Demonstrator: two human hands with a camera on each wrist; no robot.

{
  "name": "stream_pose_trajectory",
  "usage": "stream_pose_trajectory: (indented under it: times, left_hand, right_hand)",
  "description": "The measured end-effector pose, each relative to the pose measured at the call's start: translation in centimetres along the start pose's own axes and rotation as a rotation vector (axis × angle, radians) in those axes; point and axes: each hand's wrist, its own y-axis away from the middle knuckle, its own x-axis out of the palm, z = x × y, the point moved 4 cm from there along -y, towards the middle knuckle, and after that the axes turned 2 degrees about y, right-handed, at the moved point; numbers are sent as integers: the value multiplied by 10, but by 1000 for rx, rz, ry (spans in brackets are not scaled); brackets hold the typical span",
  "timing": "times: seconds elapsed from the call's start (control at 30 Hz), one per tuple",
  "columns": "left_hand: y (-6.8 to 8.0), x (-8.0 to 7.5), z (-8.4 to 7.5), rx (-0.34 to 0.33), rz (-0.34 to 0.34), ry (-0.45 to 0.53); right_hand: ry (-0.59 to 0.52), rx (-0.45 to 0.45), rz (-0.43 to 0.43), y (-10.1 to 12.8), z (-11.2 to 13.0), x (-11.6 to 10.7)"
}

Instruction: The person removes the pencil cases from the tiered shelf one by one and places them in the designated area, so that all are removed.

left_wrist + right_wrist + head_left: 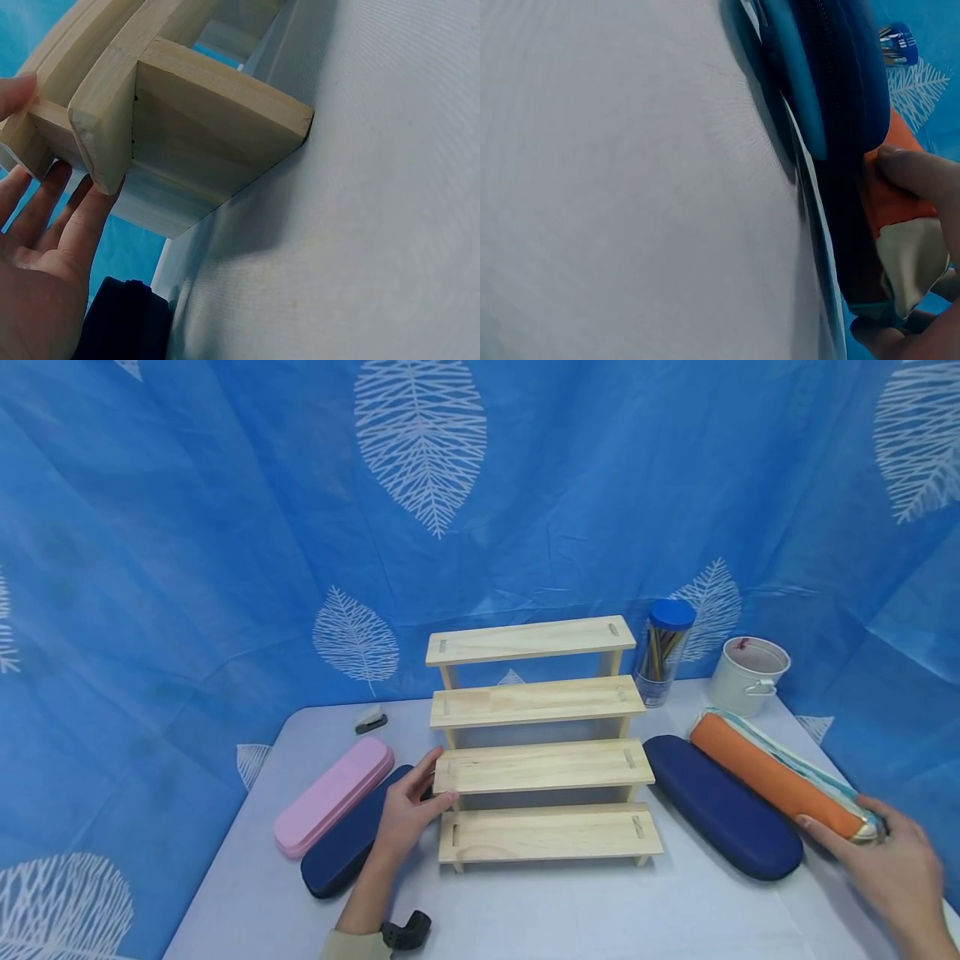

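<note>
Stepped wooden rack (540, 752) steadied; orange pencil case (772, 777) gripped.
Left hand (408, 814) fingers (82, 217) are spread against the rack's left edge; right hand (892, 868) fingers (919, 169) are pinched around the case's near end, bare table (570, 910) in front.

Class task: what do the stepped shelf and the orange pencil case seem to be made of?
Stepped shelf: pale unfinished wood, likely pine; grain and slotted joints show. Orange pencil case: probably soft matte fabric; it dents under the right hand gripping it.
</note>
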Motion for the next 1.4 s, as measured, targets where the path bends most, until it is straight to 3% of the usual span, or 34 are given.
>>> stream_pose_trajectory:
  times: [0.37, 0.73, 0.87, 0.97, 1.1, 1.3, 1.4]
  left_hand:
    - [-4, 1, 0, -8, -8, -6]
    - [-3, -1, -2, -6, 0, 1]
    - [1, 0, -20, -6, 23, 9]
    - [0, 0, -20, 0, 24, 4]
    - [-3, -1, -1, 10, 3, 1]
    - [-1, -1, -1, -17, 16, -8]
    - [1, 0, -8, -31, 18, -5]
  right_hand:
    - [33, -27, 30, -10, -2, 11]
    - [87, -82, 31, -1, 1, 13]
    - [52, -57, 33, -3, -1, 14]
    - [27, -31, 22, -6, -1, 12]
    - [6, -18, 4, -7, 1, 8]
    - [-35, -26, -68, -11, 1, 2]
    - [-57, 9, -73, -12, 0, 1]
